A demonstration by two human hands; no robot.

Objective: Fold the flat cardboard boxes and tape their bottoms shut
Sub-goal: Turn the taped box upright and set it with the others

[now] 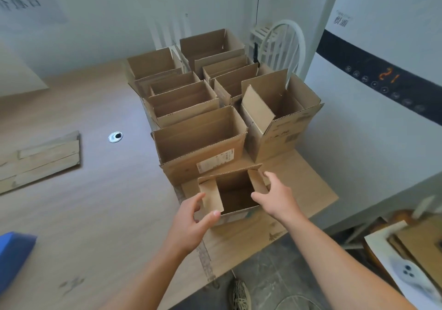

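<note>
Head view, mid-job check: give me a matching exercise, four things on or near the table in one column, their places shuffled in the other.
Things
1. small brown cardboard box
2. flattened cardboard sheet
3. round metal grommet
4. white wooden chair

Places
A. behind the rows of open cardboard boxes
B. between the left hand and right hand
C. lying flat at the left of the wooden tabletop
D. set into the tabletop, right of the sheet

Pairs: 1-B, 2-C, 3-D, 4-A
</note>
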